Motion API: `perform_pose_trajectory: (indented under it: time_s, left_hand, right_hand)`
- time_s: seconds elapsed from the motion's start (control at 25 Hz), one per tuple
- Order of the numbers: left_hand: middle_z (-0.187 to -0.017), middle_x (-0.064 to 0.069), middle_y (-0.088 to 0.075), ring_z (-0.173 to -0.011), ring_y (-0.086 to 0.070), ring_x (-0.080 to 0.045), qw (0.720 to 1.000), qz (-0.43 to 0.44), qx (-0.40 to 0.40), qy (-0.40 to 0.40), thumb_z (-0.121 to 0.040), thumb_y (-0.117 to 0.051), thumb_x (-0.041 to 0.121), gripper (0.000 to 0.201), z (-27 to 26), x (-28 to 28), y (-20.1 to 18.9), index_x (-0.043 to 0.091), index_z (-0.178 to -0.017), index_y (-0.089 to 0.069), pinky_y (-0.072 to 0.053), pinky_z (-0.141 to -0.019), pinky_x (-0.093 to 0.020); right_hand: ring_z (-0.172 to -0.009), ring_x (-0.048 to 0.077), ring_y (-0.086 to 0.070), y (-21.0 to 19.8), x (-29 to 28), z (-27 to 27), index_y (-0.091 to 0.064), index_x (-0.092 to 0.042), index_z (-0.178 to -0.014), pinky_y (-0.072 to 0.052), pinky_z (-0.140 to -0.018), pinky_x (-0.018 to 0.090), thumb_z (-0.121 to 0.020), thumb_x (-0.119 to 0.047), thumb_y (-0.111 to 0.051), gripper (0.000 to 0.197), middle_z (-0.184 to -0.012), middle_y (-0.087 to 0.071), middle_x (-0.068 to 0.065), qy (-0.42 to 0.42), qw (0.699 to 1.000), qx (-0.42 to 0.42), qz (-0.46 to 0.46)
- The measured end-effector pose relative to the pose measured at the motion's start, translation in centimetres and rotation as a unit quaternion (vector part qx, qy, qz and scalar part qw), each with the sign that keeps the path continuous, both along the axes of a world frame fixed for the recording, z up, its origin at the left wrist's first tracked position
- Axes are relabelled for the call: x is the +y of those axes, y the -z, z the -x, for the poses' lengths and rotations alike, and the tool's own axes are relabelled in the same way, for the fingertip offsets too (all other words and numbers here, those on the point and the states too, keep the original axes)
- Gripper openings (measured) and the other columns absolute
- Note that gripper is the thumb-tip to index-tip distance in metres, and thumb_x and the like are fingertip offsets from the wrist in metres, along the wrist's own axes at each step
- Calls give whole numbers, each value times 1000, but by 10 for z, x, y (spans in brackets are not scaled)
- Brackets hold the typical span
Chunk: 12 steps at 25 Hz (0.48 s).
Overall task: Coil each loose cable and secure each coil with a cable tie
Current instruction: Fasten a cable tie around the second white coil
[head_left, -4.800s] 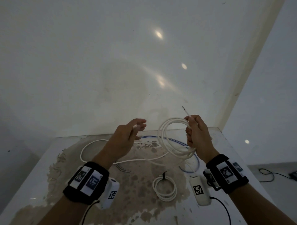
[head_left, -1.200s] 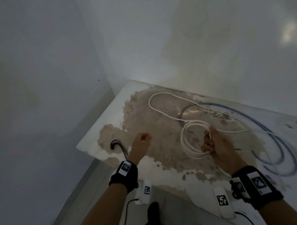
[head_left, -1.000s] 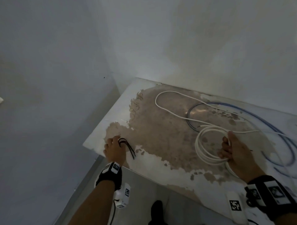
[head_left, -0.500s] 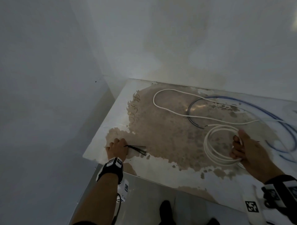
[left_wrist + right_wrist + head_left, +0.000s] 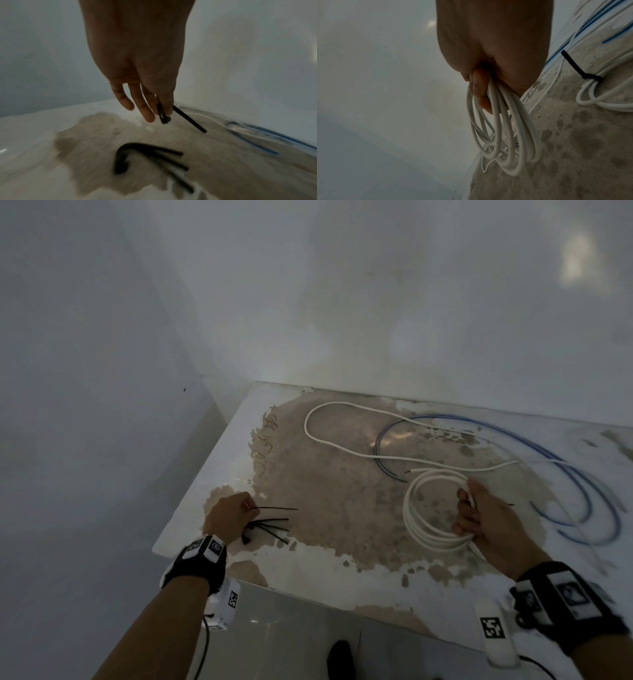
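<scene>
My right hand grips a white cable coil just above the stained table; in the right wrist view the fingers curl round the coil's loops. The cable's loose tail loops across the far table. My left hand is at the table's left edge and pinches one black cable tie between thumb and fingers, lifted off a small bunch of black ties lying on the table.
A loose blue cable sprawls over the far right of the table. A second white coil bound with a black tie lies to the right of my right hand. Walls close in behind and to the left of the table.
My left hand left the cable, reached to the table's left edge and pinched one black tie out of the bunch. The right hand kept the coil and lowered it toward the table.
</scene>
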<state>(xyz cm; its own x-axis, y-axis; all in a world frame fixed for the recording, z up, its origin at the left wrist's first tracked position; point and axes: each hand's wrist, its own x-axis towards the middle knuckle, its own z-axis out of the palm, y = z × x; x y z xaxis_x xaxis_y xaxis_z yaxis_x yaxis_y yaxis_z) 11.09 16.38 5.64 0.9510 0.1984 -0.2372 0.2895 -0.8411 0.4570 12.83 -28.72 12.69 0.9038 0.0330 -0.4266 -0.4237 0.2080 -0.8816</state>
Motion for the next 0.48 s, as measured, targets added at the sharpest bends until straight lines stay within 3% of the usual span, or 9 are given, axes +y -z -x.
perform_pose_trajectory:
  time_s: [0.12, 0.2, 0.32, 0.48]
  left_hand:
    - [-66, 3, -63, -57, -58, -11, 995, 51, -43, 81, -97, -57, 28, 14, -12, -55, -40, 20, -89, -66, -48, -58, -24]
    - [-60, 2, -59, -46, -52, -8, 983, 123, -59, 126, -101, -49, 26, 18, -17, -108, -66, 22, -98, -67, -43, -49, -18]
    - [-58, 5, -55, -46, -47, -8, 952, 229, -64, 195, -103, -42, 23, 21, -16, -196, -93, 32, -113, -59, -40, -49, -19]
    - [-55, 7, -52, -42, -41, -10, 930, 305, 21, 204, -103, -39, 17, 25, -23, -289, -114, 28, -107, -60, -35, -45, -22]
  right_hand:
    - [-36, 8, -23, -5, -10, -4, -51, -11, -79, -36, -45, 27, -106, -40, -36, 43, -46, -27, -6, 24, 999, 2, -25]
    - [-34, 8, -23, -13, -16, -6, -53, -11, -78, -37, -41, 25, -106, -39, -36, 43, -45, -27, -6, 41, 998, 1, -45]
    - [-36, 9, -24, -28, -32, -4, -54, -9, -80, -37, -43, 26, -107, -38, -34, 45, -47, -28, -5, 49, 998, -25, -43]
    - [-42, 11, -24, -52, -52, 1, -60, -1, -94, -32, -48, 28, -109, -36, -28, 49, -54, -28, -2, 55, 992, -106, 28]
